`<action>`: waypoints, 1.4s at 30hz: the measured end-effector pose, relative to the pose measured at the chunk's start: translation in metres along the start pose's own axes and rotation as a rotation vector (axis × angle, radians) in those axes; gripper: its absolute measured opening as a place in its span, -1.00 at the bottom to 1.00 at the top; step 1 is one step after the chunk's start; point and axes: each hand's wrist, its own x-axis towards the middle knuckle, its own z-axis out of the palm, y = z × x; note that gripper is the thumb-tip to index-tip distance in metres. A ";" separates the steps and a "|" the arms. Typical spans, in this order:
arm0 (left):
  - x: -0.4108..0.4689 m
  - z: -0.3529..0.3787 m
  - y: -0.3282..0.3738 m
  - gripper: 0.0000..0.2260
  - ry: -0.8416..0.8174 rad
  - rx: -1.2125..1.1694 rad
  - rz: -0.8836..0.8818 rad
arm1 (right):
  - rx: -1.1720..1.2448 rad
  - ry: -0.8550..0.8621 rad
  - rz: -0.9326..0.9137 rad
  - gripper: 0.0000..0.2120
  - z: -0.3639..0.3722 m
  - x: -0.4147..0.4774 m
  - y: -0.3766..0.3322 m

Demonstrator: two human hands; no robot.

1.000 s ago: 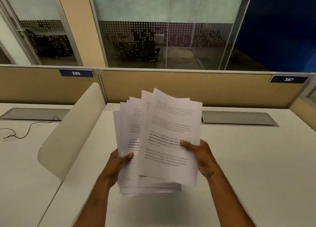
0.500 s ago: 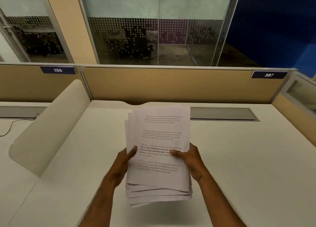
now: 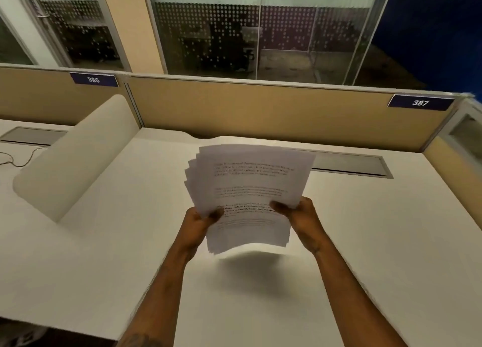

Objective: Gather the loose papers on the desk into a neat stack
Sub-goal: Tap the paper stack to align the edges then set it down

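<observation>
Holding the papers [image 3: 247, 195] upright in the air, you have them clear of the tabletop [image 3: 378, 242], above its middle, with a soft shadow lying on the surface beneath them. Your left hand [image 3: 199, 222] pinches the lower left edge and your right hand [image 3: 300, 213] pinches the lower right edge, thumbs on the printed face, both closed on the sheets. That grip at the two sides makes sense for squaring: it leaves the bottom edge free to drop and tap down so the sheets can slide level with one another. The top corners on the left are fanned out in steps (so the bundle is gathered but, by my reckoning, not yet neat), and the bottom edge bows a little.

From the head view, several things stay out of reach. Your fingers behind the sheets are hidden, so how far they wrap cannot be told. The print on the front page is blurred beyond reading, and the number of sheets cannot be counted. The part of the tabletop right behind the papers is covered, and its near edge is cut off at the bottom, so whether a stray page lies there is unknown; the bare surface that shows carries none. The neighbouring desk past the divider [image 3: 75, 158] shows only a cable [image 3: 15, 161].
</observation>
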 end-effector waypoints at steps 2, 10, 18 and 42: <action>-0.004 0.006 -0.002 -0.74 0.001 0.020 0.014 | -0.006 -0.031 0.003 -0.71 -0.007 -0.004 0.004; -0.002 0.022 0.033 -0.60 0.007 0.034 0.077 | 0.062 0.074 -0.084 -0.41 -0.005 -0.010 -0.014; 0.018 0.051 0.068 -0.47 0.365 0.140 0.081 | -0.003 0.355 -0.140 -0.23 0.014 0.005 -0.040; 0.012 0.031 0.018 -0.74 -0.026 0.096 0.025 | -0.006 -0.036 -0.035 -0.73 -0.010 0.002 -0.001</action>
